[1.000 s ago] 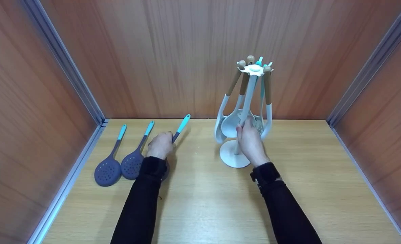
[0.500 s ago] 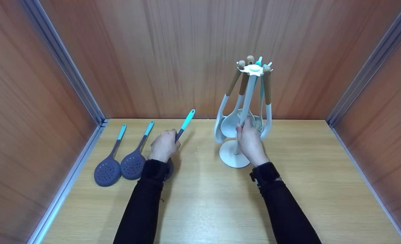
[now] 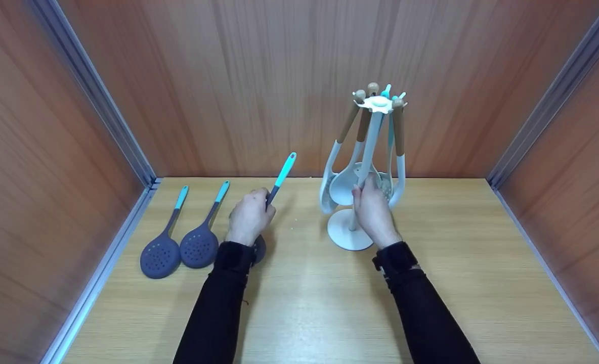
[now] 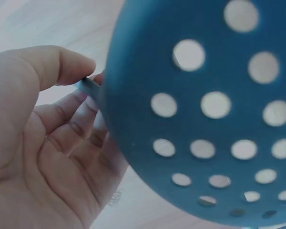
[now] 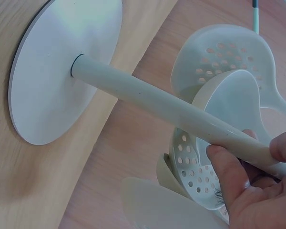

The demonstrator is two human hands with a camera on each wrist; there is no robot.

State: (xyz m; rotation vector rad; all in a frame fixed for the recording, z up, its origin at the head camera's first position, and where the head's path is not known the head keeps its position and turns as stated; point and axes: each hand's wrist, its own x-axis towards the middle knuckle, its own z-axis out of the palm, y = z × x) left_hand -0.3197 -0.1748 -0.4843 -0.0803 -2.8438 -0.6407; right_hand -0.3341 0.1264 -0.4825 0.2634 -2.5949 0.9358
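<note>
My left hand (image 3: pixel 251 216) pinches a dark skimmer (image 4: pixel 219 124) by its neck between thumb and fingers. Its turquoise handle (image 3: pixel 286 169) points up and away, and the perforated head is mostly hidden under my wrist in the head view. My right hand (image 3: pixel 374 212) grips the white post (image 5: pixel 148 98) of a utensil stand, whose round base (image 3: pixel 350 230) stands on the table. Around the post hang several pale utensils with brown or turquoise handles, among them a ladle (image 3: pixel 344 188) and a perforated one (image 5: pixel 193 167).
Two more dark skimmers, an outer one (image 3: pixel 160 256) and an inner one (image 3: pixel 199 246), lie side by side on the table (image 3: pixel 299 313) at the left, handles pointing away. Wood-grain panels (image 3: pixel 289 91) close the back and both sides.
My left hand has moved slightly right and away with the skimmer, and the handle's end has risen off the table. The right hand stays on the post.
</note>
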